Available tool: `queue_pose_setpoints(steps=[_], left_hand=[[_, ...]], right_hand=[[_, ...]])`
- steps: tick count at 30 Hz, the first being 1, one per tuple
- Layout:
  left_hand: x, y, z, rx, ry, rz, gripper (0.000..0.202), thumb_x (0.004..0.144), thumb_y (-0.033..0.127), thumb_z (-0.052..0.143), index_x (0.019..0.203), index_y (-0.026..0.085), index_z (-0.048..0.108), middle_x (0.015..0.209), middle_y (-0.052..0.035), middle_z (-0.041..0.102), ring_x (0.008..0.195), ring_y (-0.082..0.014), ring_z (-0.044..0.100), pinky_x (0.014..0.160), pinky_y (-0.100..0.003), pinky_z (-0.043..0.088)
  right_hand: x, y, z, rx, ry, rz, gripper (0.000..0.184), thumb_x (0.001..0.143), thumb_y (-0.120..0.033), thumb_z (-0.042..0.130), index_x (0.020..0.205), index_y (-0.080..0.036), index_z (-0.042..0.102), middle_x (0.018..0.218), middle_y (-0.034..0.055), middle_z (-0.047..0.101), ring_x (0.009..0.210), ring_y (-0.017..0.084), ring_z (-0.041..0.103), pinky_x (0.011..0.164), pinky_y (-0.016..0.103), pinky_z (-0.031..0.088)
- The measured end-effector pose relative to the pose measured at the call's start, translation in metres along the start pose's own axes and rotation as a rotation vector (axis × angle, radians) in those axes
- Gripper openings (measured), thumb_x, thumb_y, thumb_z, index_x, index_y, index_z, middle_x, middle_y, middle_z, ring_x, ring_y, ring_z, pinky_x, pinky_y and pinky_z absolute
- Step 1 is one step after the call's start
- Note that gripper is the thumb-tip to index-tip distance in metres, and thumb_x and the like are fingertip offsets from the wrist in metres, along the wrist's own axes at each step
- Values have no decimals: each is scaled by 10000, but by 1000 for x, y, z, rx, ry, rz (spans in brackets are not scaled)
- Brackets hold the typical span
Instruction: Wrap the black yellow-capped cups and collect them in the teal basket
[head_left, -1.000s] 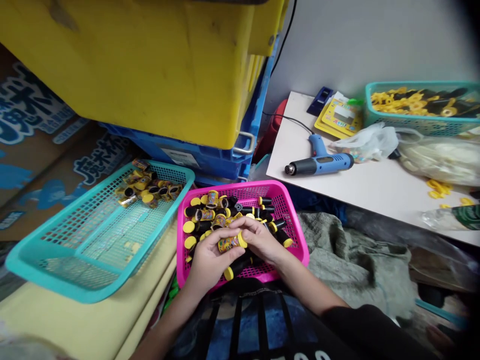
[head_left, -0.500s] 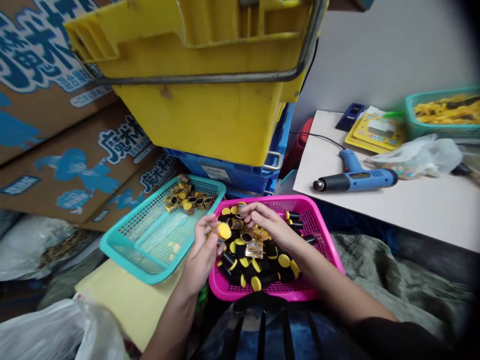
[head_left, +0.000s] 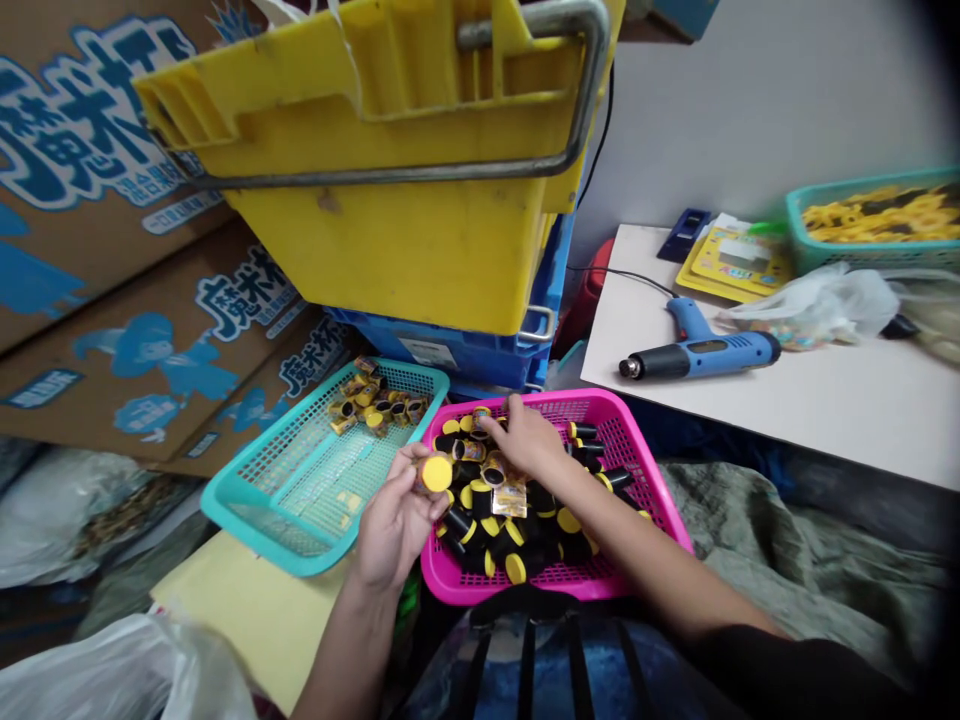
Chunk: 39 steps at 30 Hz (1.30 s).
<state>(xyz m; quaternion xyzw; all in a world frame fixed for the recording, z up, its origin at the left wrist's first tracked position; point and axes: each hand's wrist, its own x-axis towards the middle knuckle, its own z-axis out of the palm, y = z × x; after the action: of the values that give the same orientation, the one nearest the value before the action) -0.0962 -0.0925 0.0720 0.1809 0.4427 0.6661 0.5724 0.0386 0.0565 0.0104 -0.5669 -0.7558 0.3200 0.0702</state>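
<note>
My left hand point(head_left: 394, 520) is closed around a small yellow-capped tube point(head_left: 435, 473), its round yellow end turned up toward me. Part of a printed wrapper shows between the fingers. My right hand point(head_left: 529, 440) is over the far part of the pink basket point(head_left: 637, 440), thumb and forefinger apart. The thumb tip is close to a piece with a printed sleeve point(head_left: 481, 415); the other fingers point down and are partly hidden. Beneath lie many black tubes with yellow caps point(head_left: 517, 560), some printed sleeves and a flat shiny printed sleeve point(head_left: 510, 498).
A teal basket point(head_left: 247, 525) at left holds several printed gold sleeves point(head_left: 375, 405). Behind stand a yellow crate point(head_left: 390, 250) and printed cartons point(head_left: 165, 360). On the white table point(head_left: 847, 400) at right lie a blue heat gun point(head_left: 697, 355), a plastic bag point(head_left: 840, 305) and another teal basket point(head_left: 870, 255).
My right hand has turned palm down and spread, its thumb near the sleeved piece at the basket's far side. My left hand has shifted slightly left and lower, still holding the tube.
</note>
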Motion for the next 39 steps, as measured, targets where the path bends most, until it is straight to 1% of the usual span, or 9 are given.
queue_pose_setpoints(steps=[6, 11, 14, 18, 22, 27, 33, 37, 39], left_hand=[[4, 3, -6, 125, 39, 40, 228, 767, 314, 619, 953, 218, 528, 918, -38, 605, 727, -137, 547, 556, -218, 428], [14, 39, -35, 996, 475, 482, 354, 863, 390, 504, 1184, 241, 489, 1188, -102, 591, 1061, -279, 568, 874, -450, 462], [17, 46, -35, 1357, 610, 620, 372, 876, 394, 510, 1182, 186, 551, 1285, -152, 556, 1245, -338, 458, 1021, -543, 355], [27, 15, -18, 1458, 182, 598, 221, 895, 350, 515, 1001, 232, 669, 1098, -78, 678, 1078, -264, 581, 968, -436, 442], [52, -23, -12, 1590, -43, 420, 278, 869, 324, 571, 1106, 203, 654, 1124, -115, 662, 1114, -310, 546, 983, -457, 417], [75, -36, -16, 1616, 14, 335, 197, 778, 293, 667, 928, 167, 684, 1036, -134, 628, 1021, -321, 583, 931, -451, 439], [56, -20, -9, 1505, 109, 335, 178, 801, 309, 647, 934, 190, 650, 875, -73, 664, 839, -251, 635, 807, -384, 492], [32, 15, -18, 1284, 395, 403, 252, 779, 393, 676, 974, 236, 644, 833, -22, 662, 704, -197, 635, 693, -326, 515], [26, 36, -29, 1310, 580, 443, 304, 791, 386, 661, 1047, 223, 636, 944, -57, 666, 802, -234, 649, 768, -381, 519]], right_hand=[[3, -16, 28, -68, 47, -23, 550, 831, -592, 538, 1157, -155, 461, 1084, 99, 538, 1083, 244, 488, 946, 387, 395], [8, -24, 18, 128, 66, -71, 376, 843, -396, 520, 1143, -172, 488, 1034, 57, 556, 982, 161, 520, 902, 301, 421], [20, -47, -4, 330, -5, -318, 469, 866, -403, 537, 1264, -169, 456, 1135, 56, 548, 984, 98, 534, 893, 213, 427], [36, -55, -36, 178, -134, -544, 326, 950, -333, 415, 1166, -158, 586, 1158, 51, 554, 1055, 89, 522, 988, 229, 400], [34, -12, -36, -174, -312, -507, 403, 809, -113, 511, 1188, -194, 624, 1170, 52, 551, 1132, 150, 498, 1026, 271, 390], [22, 31, -11, -166, -283, -484, 456, 862, -262, 545, 1318, -241, 550, 1282, 44, 492, 1218, 154, 458, 1082, 281, 365], [22, 23, -2, -133, -155, -339, 439, 871, -439, 541, 1225, -185, 587, 1109, 58, 580, 967, 119, 556, 884, 203, 424], [19, 9, -5, -100, -90, -277, 329, 851, -326, 544, 1108, -137, 625, 1042, 60, 589, 891, 78, 547, 828, 159, 407], [16, -5, -12, 12, -17, -273, 374, 873, -373, 523, 1149, -132, 601, 1053, 61, 583, 877, 62, 545, 815, 152, 416]])
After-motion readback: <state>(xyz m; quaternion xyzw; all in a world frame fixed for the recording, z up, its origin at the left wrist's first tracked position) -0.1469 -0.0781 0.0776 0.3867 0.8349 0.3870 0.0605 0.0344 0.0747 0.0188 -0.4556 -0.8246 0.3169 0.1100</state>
